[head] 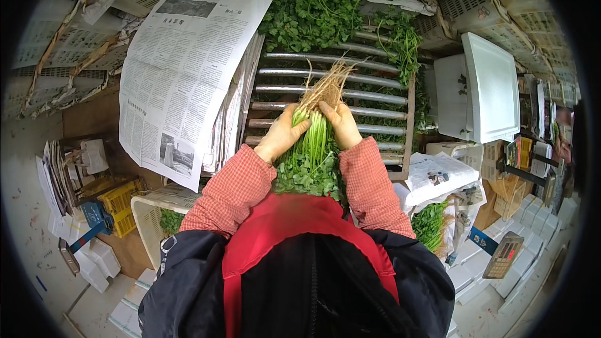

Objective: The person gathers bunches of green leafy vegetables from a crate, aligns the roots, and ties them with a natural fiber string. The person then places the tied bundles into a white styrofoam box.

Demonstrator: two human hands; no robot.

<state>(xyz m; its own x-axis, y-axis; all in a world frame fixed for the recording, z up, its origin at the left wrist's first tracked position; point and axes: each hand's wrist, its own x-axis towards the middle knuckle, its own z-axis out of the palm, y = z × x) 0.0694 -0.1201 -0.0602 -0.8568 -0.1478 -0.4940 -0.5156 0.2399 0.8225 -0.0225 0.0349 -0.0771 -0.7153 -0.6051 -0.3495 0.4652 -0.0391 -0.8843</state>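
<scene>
A bunch of coriander (313, 145) lies between my two hands, its pale brown roots (331, 83) pointing away from me and its leaves against the red apron (300, 211). My left hand (281, 134) grips the stems near the root end from the left, thumb on top. From the right, my right hand (343, 124) holds the same bunch at the base of the roots. Beneath them is a rack of metal bars (375, 111). A large pile of coriander (310, 9) rests at the rack's far end.
Newspaper sheets (188, 70) are stacked at the rack's left. A loose coriander clump (401, 42) hangs on its far right corner. White foam boxes (493, 87) stand to the right. Crates holding greens (429, 225) flank me, with a digital scale (504, 256) at lower right.
</scene>
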